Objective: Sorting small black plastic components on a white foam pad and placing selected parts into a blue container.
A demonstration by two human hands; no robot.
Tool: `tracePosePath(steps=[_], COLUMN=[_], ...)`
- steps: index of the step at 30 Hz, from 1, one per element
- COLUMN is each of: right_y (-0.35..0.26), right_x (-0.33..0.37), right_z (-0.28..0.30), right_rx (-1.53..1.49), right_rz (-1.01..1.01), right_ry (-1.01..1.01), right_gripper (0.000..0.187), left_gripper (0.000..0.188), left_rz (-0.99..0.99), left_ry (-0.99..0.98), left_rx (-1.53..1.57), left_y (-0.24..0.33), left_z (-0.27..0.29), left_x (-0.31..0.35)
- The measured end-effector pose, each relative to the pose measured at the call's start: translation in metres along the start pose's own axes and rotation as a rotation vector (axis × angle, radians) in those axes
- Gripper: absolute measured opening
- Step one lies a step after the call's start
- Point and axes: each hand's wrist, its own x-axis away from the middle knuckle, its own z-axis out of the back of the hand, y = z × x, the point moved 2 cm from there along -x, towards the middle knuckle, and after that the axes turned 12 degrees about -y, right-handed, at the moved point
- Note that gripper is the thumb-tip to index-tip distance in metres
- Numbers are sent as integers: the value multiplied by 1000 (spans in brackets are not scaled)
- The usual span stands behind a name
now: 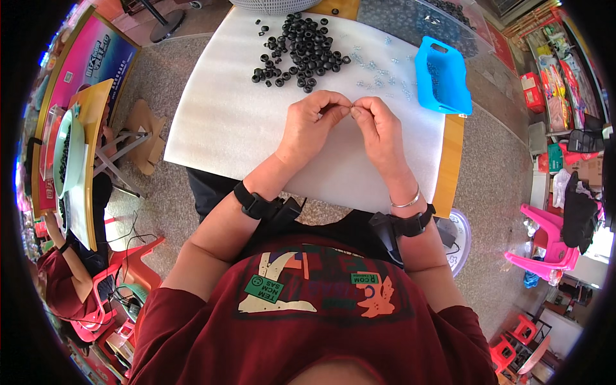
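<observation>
Over the white foam sheet (224,122), my left hand (309,127) and my right hand (380,133) meet at their fingertips. Each is closed in a pinch, thumb against forefinger. Whatever they hold between them is too small and too covered by the fingers to name. Just beyond my left hand lies a loose heap of small round black parts (301,48), some scattered singly at its near edge. Past my right hand, tiny clear pieces (378,74) are strewn over the sheet. A blue plastic basket (457,86) stands to their right, with some small pieces inside.
A grey woven basket (273,5) and a clear plastic bin (417,29) of dark parts sit at the table's far side. At left, another person (67,276) sits by a table with a pale green basin (76,154). Pink stools (545,240) stand at right.
</observation>
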Motion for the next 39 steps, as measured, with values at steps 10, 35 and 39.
tracePosePath(steps=[10,35,39], right_y=[4,23,20], right_x=[0,-16,-32], right_z=[5,16,14], right_rx=[57,770,890], right_rz=[44,10,6], right_ry=[134,249,161], right_gripper=[10,19,17], left_gripper=[8,22,21], left_rz=[-44,-365,-366], left_ry=[126,29,15], left_rx=[-107,-626,-611], left_y=[2,1,1], left_z=[2,-10,-6], left_x=[-1,1,1])
